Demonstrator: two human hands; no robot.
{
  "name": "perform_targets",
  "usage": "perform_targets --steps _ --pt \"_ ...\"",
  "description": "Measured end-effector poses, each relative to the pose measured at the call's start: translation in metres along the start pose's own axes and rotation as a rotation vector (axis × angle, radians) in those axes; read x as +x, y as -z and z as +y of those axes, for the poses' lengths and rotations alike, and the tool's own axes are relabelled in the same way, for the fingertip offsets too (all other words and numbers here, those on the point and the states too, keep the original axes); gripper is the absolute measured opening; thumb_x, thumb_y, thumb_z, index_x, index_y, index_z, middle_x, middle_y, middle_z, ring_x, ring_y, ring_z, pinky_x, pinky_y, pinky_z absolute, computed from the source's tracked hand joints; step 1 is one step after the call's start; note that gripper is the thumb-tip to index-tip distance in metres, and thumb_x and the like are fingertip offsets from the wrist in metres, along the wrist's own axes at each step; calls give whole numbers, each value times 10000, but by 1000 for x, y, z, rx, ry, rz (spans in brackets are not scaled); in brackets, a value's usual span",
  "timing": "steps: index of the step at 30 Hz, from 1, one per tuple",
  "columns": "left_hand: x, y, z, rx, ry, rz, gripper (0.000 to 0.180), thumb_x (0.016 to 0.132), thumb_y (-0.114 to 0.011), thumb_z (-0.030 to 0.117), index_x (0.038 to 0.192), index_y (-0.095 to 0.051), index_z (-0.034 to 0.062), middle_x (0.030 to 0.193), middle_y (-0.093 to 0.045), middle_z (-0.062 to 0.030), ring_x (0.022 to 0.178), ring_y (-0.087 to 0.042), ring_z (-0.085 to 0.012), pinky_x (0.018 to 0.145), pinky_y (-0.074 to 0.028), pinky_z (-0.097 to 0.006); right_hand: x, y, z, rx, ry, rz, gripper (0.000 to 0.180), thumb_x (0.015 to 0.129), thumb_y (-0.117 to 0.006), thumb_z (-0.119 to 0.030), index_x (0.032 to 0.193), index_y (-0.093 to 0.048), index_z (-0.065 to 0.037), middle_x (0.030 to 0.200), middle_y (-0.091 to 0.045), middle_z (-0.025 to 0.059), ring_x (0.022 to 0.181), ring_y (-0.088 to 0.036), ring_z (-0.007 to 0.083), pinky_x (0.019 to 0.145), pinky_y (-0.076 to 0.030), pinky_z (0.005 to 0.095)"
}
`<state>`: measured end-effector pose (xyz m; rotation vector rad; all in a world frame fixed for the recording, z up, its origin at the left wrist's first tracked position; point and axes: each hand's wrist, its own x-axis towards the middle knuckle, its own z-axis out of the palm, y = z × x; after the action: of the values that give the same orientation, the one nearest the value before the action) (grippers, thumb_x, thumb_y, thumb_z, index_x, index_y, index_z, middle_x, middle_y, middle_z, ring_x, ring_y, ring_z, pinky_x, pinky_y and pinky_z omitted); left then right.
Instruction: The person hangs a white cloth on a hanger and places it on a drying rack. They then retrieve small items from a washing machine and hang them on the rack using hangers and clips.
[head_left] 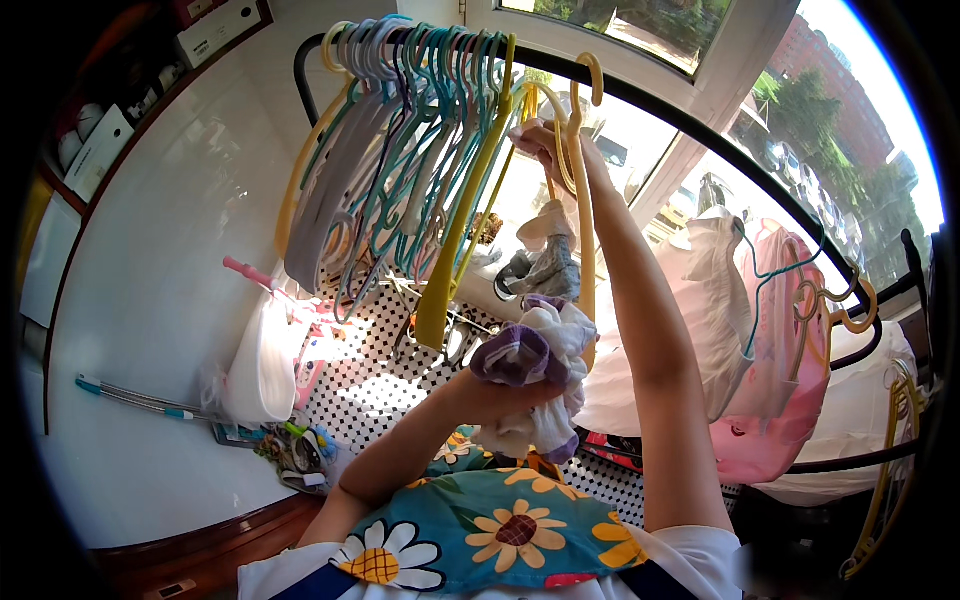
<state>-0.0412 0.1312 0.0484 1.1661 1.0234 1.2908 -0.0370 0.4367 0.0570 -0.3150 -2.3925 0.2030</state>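
Low in front of me, my left hand (505,397) is closed around a bunch of crumpled white and purple small garments (540,345), which look like socks. My right hand (545,143) reaches up beside the hanging rail, its fingers pinched on a small pale pinkish cloth (522,134). Close to it, a cream-yellow hanger (585,200) hangs in front of the rail. Grey and white small garments (552,262) dangle below my right hand. How they are fastened is hidden. An olive-yellow hanger (465,215) hangs just left of them.
A black rail (690,125) carries several packed hangers (400,150) on the left. White (705,300) and pink (775,340) clothes hang at the right by the window. Below are a black-and-white tiled floor (375,370), a white bin-like container (262,365) and a metal pole (150,398).
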Motion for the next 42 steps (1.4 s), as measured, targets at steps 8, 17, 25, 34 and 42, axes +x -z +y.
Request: perform_targets --steps 8,17,25,34,42 --pt "-24 17 25 -182 114 315 231 765 -735 100 967 -632 57 940 -643 -16 886 -590 -102 785 -478 -265 -4 48 2 -142 -500 -452 308 830 -632 -326 861 -680 -24 801 -663 144 704 -636 284 692 -498 395" --pt "-32 42 53 -13 79 416 311 746 -717 51 1032 -596 36 934 -632 -31 862 -599 -130 770 -492 -292 -58 26 22 602 -496 282 391 808 -702 -301 1062 -575 -32 1121 -562 126 965 -568 224 829 -470 343" --pt "-28 29 66 -71 103 527 273 702 -678 8 968 -619 14 852 -648 -58 782 -628 -148 691 -517 -285 -79 -3 33 1220 -733 101 278 903 -580 -332 939 -598 -58 793 -601 -1 744 -549 64 705 -418 211" --pt "-29 31 67 -72 113 528 315 713 -667 17 1019 -592 6 857 -646 -77 768 -628 -161 678 -520 -298 -45 28 29 600 -476 375 190 906 -578 -214 893 -614 -28 653 -578 0 549 -498 90 538 -413 222" --pt "-31 40 61 -63 90 475 372 701 -653 -5 1063 -568 3 883 -638 -83 774 -630 -169 686 -521 -299 -30 21 24 0 -506 514 111 844 -608 -185 863 -613 -76 825 -618 83 690 -613 251 598 -472 363"
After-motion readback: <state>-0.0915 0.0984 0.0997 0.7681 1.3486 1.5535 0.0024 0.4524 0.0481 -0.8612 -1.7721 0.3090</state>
